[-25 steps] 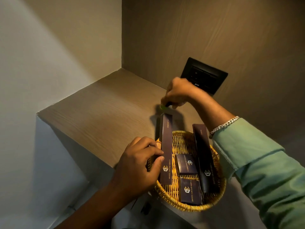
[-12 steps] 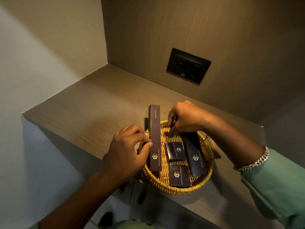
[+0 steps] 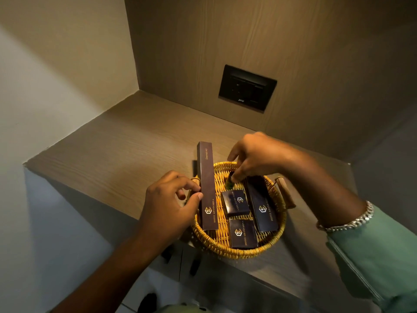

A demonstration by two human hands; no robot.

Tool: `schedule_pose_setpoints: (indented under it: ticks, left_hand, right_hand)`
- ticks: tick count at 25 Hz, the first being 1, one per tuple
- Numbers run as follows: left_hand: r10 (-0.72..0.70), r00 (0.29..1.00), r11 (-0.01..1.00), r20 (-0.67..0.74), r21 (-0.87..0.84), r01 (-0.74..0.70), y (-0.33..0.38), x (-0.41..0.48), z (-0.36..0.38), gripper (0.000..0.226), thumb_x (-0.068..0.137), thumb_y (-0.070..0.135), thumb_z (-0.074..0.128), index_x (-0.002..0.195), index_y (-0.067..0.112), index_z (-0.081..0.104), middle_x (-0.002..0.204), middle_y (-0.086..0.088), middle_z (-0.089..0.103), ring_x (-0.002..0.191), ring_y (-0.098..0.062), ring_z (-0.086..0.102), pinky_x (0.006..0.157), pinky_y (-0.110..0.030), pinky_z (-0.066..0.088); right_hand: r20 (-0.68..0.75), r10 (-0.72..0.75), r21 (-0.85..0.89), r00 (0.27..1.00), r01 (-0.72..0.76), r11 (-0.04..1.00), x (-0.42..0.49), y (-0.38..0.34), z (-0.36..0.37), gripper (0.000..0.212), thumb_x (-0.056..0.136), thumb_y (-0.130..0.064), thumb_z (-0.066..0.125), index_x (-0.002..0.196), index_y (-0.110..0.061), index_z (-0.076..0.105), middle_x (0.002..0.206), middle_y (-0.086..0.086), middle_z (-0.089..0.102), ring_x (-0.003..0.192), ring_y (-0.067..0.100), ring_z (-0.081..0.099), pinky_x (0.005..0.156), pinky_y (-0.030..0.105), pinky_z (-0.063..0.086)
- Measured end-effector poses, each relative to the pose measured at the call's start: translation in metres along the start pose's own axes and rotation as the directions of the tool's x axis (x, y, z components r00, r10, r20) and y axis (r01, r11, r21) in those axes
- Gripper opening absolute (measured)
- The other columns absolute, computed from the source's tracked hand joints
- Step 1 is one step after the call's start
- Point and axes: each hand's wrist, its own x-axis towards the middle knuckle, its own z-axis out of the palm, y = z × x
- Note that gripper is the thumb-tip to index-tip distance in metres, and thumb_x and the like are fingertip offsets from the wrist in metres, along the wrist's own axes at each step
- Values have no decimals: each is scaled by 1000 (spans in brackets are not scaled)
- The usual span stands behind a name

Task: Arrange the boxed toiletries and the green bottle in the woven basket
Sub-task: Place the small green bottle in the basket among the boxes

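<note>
A round woven basket sits at the front edge of a wooden shelf. Inside lie a long dark dental kit box leaning over the left rim, two small dark boxes, and a longer dark box on the right. My left hand pinches the dental kit box by its left side. My right hand holds a small green bottle by its dark cap, upright in the back of the basket. The bottle is mostly hidden by my fingers.
A black switch plate is set in the wooden back wall above the shelf. Walls close the shelf in at the left and right. The basket has wooden handles on both sides. Floor shows below the shelf edge.
My right hand brought the green bottle from the back of the shelf down into the basket. The left hand stayed on the dental kit box.
</note>
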Motion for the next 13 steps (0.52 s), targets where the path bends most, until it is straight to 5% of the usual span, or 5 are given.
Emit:
schedule_pose_setpoints:
  ticks: [4,7,13]
  left_hand:
    - [-99,995,994,-10,-48,98,0,8,0,11,74,16,77,78,19,67,75,12,64,68,-2,60,54,-5,46]
    - [-134,991,988,8,-72,135,-2,13,1,10,74,16,77,78,19,67,74,10,66,67,-3,62,56,-5,47]
    - [-57,995,998,81,-28,59,-11,43,-10,7,75,11,74,77,14,68,73,1,66,67,-11,62,59,-26,55]
  right_hand:
    - [-212,163,140,964,-135,981,-38,45,-5,32,76,-28,76,106,-21,67,102,1,68,83,9,61,66,26,51]
    - [-188,358,312,915,-290,905,-72,70,29,33,81,-25,73,113,-25,66,95,3,70,81,15,66,72,35,56]
    - [-372,478,617,796,-173,768,-84,61,74,43,84,-16,70,125,-24,62,76,3,71,58,17,71,59,37,61]
